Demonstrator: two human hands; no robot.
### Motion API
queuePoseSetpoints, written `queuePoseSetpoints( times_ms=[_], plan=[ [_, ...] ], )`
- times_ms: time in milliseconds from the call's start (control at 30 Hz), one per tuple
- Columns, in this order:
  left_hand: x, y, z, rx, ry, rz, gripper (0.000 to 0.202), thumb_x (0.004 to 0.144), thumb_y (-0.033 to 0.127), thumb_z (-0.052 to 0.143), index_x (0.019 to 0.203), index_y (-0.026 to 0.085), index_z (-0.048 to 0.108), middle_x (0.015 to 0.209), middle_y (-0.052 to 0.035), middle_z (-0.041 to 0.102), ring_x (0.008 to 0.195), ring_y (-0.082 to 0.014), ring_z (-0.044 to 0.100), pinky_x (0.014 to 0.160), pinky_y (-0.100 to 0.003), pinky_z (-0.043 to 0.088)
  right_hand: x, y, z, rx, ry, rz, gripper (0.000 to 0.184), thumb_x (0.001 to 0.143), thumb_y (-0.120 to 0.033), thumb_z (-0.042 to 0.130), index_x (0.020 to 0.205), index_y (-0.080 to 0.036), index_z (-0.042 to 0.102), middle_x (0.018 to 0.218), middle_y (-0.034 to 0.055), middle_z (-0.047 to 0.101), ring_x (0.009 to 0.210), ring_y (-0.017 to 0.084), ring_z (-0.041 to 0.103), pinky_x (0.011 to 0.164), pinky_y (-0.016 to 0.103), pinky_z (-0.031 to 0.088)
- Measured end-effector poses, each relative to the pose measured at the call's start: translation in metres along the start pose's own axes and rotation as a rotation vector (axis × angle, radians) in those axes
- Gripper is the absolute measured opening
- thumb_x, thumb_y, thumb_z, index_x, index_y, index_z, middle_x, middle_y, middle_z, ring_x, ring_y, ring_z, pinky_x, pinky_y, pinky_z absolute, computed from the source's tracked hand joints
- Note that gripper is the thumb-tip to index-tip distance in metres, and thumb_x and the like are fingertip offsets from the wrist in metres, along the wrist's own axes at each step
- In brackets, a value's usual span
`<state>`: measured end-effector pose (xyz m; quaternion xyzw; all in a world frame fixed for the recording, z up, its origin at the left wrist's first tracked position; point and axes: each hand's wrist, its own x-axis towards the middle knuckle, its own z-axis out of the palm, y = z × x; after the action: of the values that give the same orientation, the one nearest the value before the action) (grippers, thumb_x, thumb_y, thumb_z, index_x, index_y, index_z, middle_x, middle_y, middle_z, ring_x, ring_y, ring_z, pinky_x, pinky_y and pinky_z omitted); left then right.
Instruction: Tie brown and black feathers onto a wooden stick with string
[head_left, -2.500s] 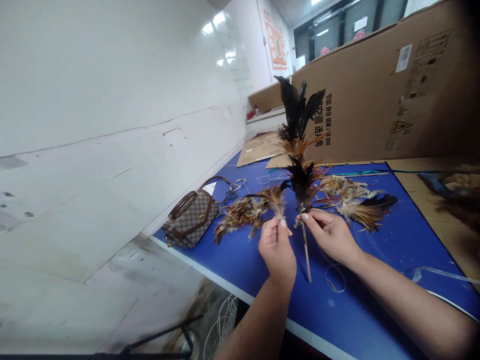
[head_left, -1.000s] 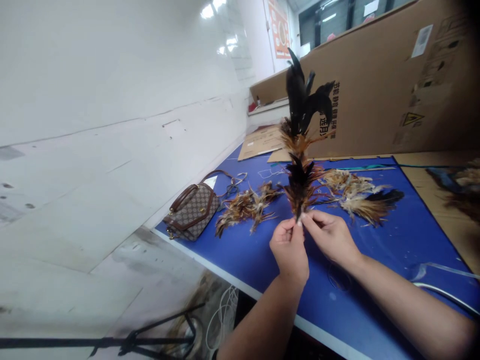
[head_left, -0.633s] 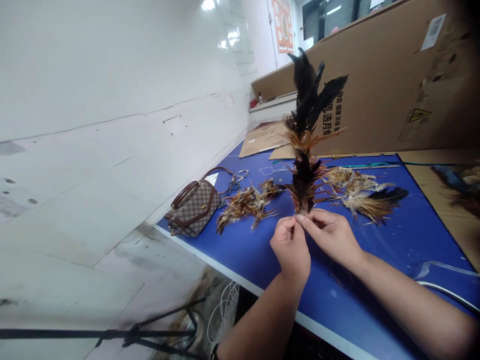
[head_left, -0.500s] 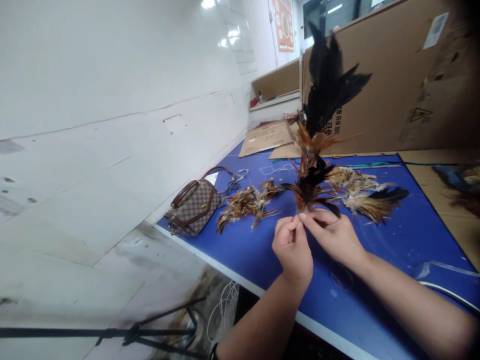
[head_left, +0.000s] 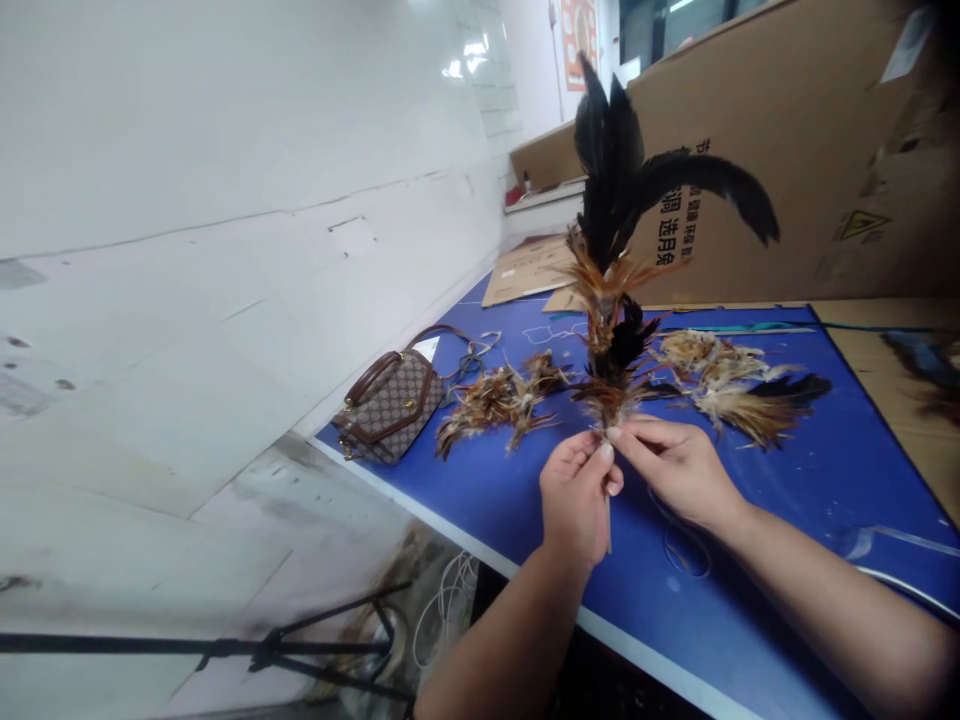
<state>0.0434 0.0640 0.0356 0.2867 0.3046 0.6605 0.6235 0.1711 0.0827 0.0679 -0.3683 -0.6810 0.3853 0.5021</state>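
We hold the feathered stick [head_left: 606, 285] upright above the blue table [head_left: 480, 500], its base apparently pinched between the closed fingertips of our left hand [head_left: 577, 490] and right hand [head_left: 679, 470]. A feather pile [head_left: 487, 402] lies beside the handbag [head_left: 394, 408].

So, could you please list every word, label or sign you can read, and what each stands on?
"选月兔": on the cardboard box, in black.
Smaller characters beside it: partly hidden by the black feather, otherwise blurred.
Yellow warning triangle: same box; adjacent mark illegible.
White label, orange poster: too blurred or small.
Handbag: no readable brand.
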Motion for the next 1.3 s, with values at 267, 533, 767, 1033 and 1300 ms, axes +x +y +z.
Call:
queuePoseSetpoints(
  times_ms=[267,533,767,1033,1300],
  plan=[
    [-0.002,0.021,0.0,0.042,-0.067,-0.118,0.025,0.074,0.029,0.087,0.076,0.008,0.073,0.066,-0.0037,0.059,0.057,-0.0081,0.049,0.053,-0.023,0.028,0.002,-0.006,-0.005,-0.035,-0.068,-0.062,0.037,0.1,-0.039,0.064,0.069,-0.023,0.077,0.072,0.0013,0.074,0.071,0.017,0.064,0.075,0.03,0.048],
    [-0.002,0.008,-0.002,0.292,-0.06,0.266,0.025,0.088,0.037,0.076,0.078,0.015,0.072,0.066,0.0003,0.054,0.06,-0.0086,0.048,0.056,-0.024,0.037,0.002,-0.008,-0.004,-0.091,0.003,-0.078,0.037,0.098,-0.045,0.065,0.07,-0.024,0.077,0.075,0.0024,0.072,0.072,0.018,0.064,0.074,0.031,0.052],
    [0.001,0.002,0.005,0.675,0.061,0.68,0.015,0.096,0.027,0.067,0.088,0.018,0.076,0.085,-0.0063,0.068,0.079,-0.0161,0.065,0.074,-0.031,0.054,-0.002,0.004,0.008,-0.048,0.267,-0.008,0.023,0.091,-0.044,0.072,0.083,-0.024,0.08,0.083,0.0037,0.078,0.076,0.02,0.07,0.074,0.031,0.057],
    [0.008,-0.015,0.004,0.892,0.093,0.929,0.019,0.098,0.014,0.058,0.104,0.018,0.076,0.092,-0.0101,0.071,0.088,-0.0199,0.066,0.083,-0.036,0.055,-0.004,0.003,0.019,-0.142,0.356,0.022,0.027,0.094,-0.041,0.068,0.076,-0.022,0.077,0.073,0.0026,0.076,0.063,0.016,0.066,0.06,0.027,0.053],
    [0.006,-0.022,0.005,0.933,0.088,0.949,0.022,0.1,0.016,0.056,0.101,0.018,0.077,0.087,-0.0104,0.067,0.085,-0.021,0.063,0.081,-0.036,0.055,-0.003,0.0,0.015,-0.218,0.298,-0.017,0.029,0.093,-0.043,0.068,0.076,-0.022,0.076,0.072,0.0035,0.074,0.066,0.019,0.067,0.063,0.03,0.053]
  ],
)
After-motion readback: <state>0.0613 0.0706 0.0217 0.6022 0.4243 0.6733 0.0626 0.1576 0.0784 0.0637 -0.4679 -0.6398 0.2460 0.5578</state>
